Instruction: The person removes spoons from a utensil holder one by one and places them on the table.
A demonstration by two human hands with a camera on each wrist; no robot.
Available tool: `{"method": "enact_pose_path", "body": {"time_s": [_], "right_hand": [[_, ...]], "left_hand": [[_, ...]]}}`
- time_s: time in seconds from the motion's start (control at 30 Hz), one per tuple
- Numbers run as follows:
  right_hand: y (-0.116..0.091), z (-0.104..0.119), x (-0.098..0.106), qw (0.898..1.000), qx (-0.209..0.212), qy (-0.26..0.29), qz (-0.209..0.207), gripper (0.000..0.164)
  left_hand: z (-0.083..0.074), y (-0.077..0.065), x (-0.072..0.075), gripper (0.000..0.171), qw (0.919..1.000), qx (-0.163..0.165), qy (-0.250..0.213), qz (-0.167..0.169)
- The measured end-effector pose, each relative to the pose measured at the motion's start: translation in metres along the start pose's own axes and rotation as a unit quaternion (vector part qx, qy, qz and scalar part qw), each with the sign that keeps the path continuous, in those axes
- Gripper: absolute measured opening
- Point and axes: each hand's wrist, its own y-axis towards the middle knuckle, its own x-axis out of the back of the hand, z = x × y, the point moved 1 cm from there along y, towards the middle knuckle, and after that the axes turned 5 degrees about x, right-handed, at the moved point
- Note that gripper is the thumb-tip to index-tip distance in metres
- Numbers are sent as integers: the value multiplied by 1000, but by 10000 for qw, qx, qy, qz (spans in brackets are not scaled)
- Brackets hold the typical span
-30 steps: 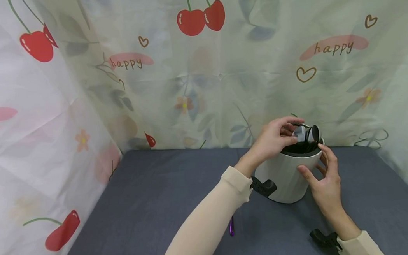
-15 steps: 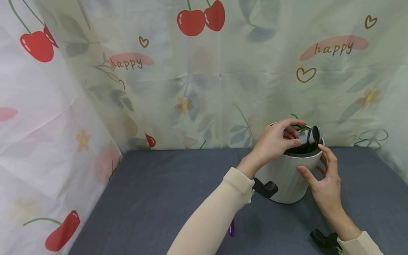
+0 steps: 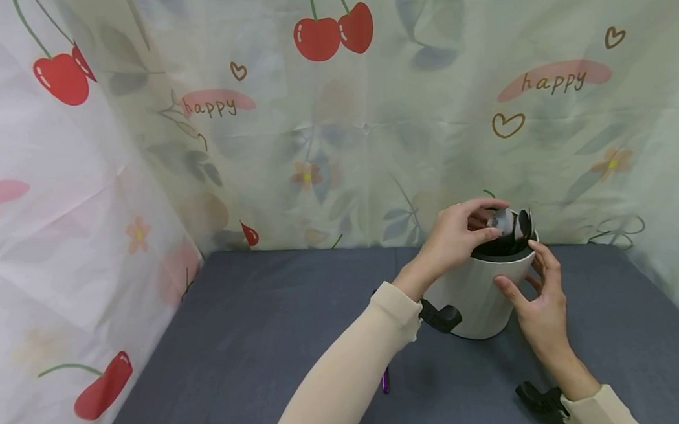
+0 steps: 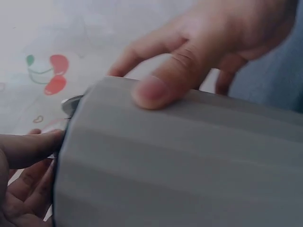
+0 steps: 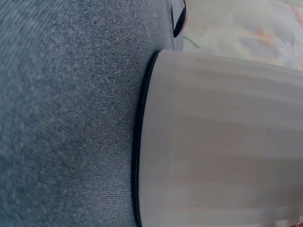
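Thumb and fingertips of the left hand close in a pinch on the bowl of a silvery spoon at the mouth of a white bin. That hand reaches in over the bin's left side, its back turned up, knuckles bent. Its forearm slants up from the lower middle in a cream sleeve, with a black wrist mount hanging below the cuff. The right hand rises to the bin's right side; its grip spreads wide, thumb on the near wall and fingers curved round toward the rim.

The left wrist view shows the right thumb's pad pressed flat to the faceted wall, a contact that the head view gives only from above. The right wrist view alone brings out the dark band round the base, meeting the grey tabletop; where that hand's fingers lie cannot be told from there.

The bin stands upright, long axis vertical, mouth upward. The spoon sits bowl uppermost, its handle hidden; a second spoon stands just beside it, bowl up as well. A slim purple rod shows past the left forearm.
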Motion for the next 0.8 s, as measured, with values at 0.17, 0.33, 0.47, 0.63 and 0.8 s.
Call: {"method": "enact_pose_path", "body": {"time_s": [0.17,0.33,0.47,0.63,0.8], "right_hand": [[0,-1,0,10000,-59,-9,15,86],[-1,0,-1,10000,-79,-24,0,85],[0,1,-1,10000,-46,-48,-29,86],[0,1,-1,10000,14,-36,-53,86],[0,0,-1,9999,28,-33,-96,86]], "left_hand": [[3,-2,9,39,9929,-238,-1154,-154],[1,-3,17,39,9834,-346,-1743,-367],[-2,-6,24,40,9737,-497,-2135,-616],[-4,-9,33,40,9626,-744,-2457,-866],[-4,-12,38,40,9525,-851,-2738,-1024]]}}
